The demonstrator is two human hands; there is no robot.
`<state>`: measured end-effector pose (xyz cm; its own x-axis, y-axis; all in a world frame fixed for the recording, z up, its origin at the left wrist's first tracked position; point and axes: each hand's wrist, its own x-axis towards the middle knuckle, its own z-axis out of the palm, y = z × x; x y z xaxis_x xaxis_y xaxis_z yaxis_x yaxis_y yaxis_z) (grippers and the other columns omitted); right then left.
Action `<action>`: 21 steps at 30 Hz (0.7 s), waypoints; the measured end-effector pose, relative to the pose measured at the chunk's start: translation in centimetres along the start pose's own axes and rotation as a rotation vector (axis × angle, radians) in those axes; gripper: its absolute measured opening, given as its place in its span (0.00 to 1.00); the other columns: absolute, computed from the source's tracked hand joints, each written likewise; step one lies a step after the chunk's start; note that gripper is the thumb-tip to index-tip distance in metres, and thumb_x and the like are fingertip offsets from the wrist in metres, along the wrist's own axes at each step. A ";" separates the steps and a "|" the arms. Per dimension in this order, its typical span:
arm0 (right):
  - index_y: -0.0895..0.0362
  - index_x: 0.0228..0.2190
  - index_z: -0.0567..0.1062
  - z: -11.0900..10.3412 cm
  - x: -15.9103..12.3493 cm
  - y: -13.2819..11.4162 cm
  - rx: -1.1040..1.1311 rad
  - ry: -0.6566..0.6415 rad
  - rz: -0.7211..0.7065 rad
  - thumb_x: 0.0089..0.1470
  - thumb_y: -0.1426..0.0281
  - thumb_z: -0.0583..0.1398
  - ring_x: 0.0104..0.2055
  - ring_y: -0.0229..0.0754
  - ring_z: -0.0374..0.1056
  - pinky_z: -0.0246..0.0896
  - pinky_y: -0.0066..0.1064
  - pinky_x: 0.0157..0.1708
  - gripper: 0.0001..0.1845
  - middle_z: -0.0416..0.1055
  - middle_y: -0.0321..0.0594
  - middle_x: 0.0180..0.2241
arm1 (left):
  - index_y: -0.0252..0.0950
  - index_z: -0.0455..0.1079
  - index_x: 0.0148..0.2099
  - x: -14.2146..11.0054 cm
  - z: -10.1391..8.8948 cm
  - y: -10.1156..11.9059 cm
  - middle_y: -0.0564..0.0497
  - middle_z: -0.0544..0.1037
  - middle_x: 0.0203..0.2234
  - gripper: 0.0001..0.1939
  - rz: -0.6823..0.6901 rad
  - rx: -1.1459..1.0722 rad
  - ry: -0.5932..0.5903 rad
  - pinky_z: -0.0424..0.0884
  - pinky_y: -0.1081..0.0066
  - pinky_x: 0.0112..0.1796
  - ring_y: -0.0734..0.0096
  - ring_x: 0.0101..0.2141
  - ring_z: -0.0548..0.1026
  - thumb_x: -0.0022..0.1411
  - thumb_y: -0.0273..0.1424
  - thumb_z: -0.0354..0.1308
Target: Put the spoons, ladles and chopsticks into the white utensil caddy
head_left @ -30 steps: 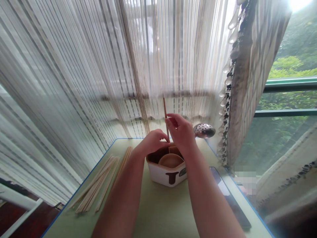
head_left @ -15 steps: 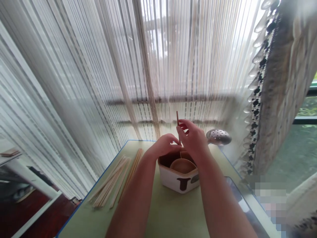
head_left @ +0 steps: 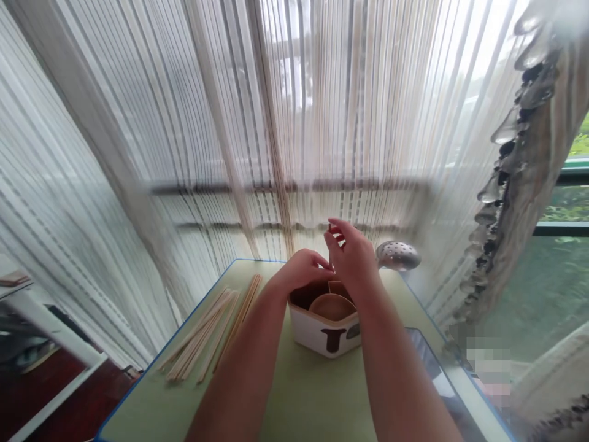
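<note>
My right hand (head_left: 352, 248) pinches a thin brown chopstick (head_left: 331, 260) and holds it upright over the far side of a utensil holder. My left hand (head_left: 306, 269) reaches across the holder's back left rim, its thumb and fingers closed around the chopstick's lower part. White outside and brown inside, the utensil holder (head_left: 309, 331) has dividers and a rounded compartment at the front. Behind my right hand shows a slotted metal spoon (head_left: 399, 255); its handle is hidden. My right forearm covers the holder's right side.
Pale, loosely fanned chopsticks (head_left: 197, 341) lie on the table's left, with darker brown chopsticks (head_left: 242, 313) beside them. A dark, glossy flat object (head_left: 437, 368) lies at the right. The table (head_left: 313, 399) has a blue edge, and a sheer curtain (head_left: 221, 123) hangs behind it.
My right hand and the chopstick have gone down a little; the chopstick's top now barely shows above my fingers. My left hand stays at the rim. The view has shifted slightly.
</note>
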<state>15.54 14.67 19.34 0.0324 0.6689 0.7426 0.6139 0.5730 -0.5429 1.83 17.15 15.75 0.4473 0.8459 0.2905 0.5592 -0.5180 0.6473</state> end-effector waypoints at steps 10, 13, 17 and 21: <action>0.54 0.38 0.76 -0.3 -0.2 0.2 -0.005 -0.064 0.001 0.49 0.72 0.54 0.31 0.38 0.67 0.60 0.31 0.35 0.14 0.73 0.39 0.33 | 0.35 0.76 0.37 -0.3 0.1 1.5 0.52 0.78 0.29 0.14 -0.013 0.043 0.034 0.66 0.73 0.35 0.71 0.31 0.72 0.52 0.36 0.55; 0.54 0.37 0.76 -0.9 -0.3 0.1 -0.029 -0.027 -0.030 0.50 0.72 0.54 0.31 0.39 0.67 0.61 0.31 0.35 0.14 0.73 0.40 0.33 | 0.34 0.76 0.35 -0.5 0.1 1.8 0.51 0.78 0.28 0.14 -0.067 0.065 0.022 0.66 0.73 0.34 0.70 0.31 0.72 0.52 0.37 0.55; 0.54 0.35 0.77 -1.7 -0.4 0.0 -0.052 -0.047 -0.072 0.50 0.71 0.54 0.29 0.38 0.66 0.61 0.31 0.33 0.14 0.73 0.39 0.30 | 0.36 0.75 0.39 -0.9 0.1 2.5 0.50 0.78 0.31 0.15 -0.089 0.114 0.007 0.67 0.72 0.36 0.69 0.33 0.72 0.52 0.37 0.56; 0.54 0.39 0.75 -2.5 -0.7 -0.6 -0.059 -0.076 -0.113 0.51 0.68 0.53 0.30 0.39 0.67 0.62 0.32 0.33 0.15 0.72 0.40 0.33 | 0.39 0.68 0.49 -2.7 -1.0 3.4 0.48 0.75 0.40 0.22 -0.230 0.334 0.161 0.66 0.68 0.41 0.64 0.40 0.71 0.50 0.36 0.59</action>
<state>17.15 12.68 20.15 -0.0978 0.6371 0.7645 0.6556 0.6192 -0.4321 1.88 13.23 17.85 0.1847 0.9394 0.2887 0.8386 -0.3038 0.4521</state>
